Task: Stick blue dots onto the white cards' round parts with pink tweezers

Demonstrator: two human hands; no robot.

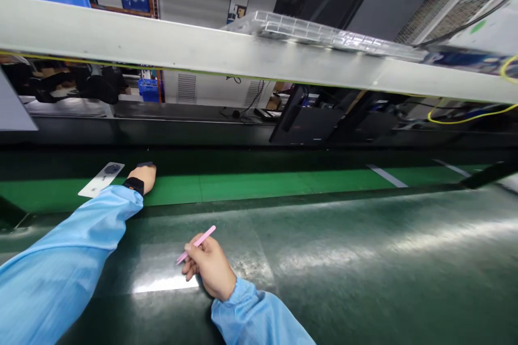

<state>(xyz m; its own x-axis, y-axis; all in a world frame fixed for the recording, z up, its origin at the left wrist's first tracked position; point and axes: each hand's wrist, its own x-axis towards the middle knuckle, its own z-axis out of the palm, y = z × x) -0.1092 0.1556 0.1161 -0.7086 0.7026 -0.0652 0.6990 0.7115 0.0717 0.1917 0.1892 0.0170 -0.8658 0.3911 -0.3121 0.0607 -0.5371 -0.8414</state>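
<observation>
My left hand, in a light blue sleeve, reaches out across the green conveyor belt. Its fingers are bent out of sight, and a small dark object shows at the fingertips. I cannot tell whether the hand holds it. Just left of that hand lies a white flat plate with a dark round part on it. My right hand grips pink tweezers above the dark green bench mat, with their tips pointing down and left.
A white metal shelf runs across above the bench, carrying a clear plastic tray. A yellow cable hangs beyond it. A blue bin and dark equipment stand farther back.
</observation>
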